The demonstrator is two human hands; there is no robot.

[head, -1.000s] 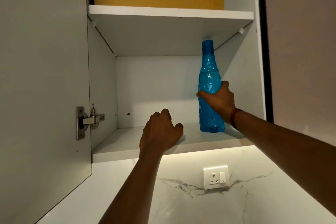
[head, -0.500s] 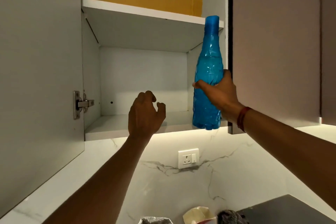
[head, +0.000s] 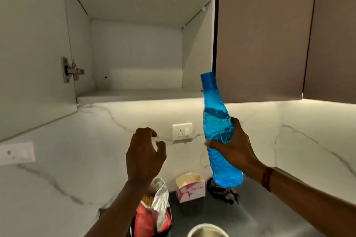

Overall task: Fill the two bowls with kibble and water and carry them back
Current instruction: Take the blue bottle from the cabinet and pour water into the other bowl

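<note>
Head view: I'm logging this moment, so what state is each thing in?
Bottle: capped, tilted, held in the air by the right hand.
Left hand: loosely curled, holding nothing.
Cupboard door: swung open.
Kibble bag: open at the top.
Small carton: open.
Bowl: contents unclear.

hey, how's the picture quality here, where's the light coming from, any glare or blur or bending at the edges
Head view: a strip light under the cabinet washes the marble backsplash bright, while the dark counter stays dim with a soft sheen; the blue bottle in the right hand glows at its base; the left hand looks slightly soft; wide-angle bending tilts the open cabinet door.
</note>
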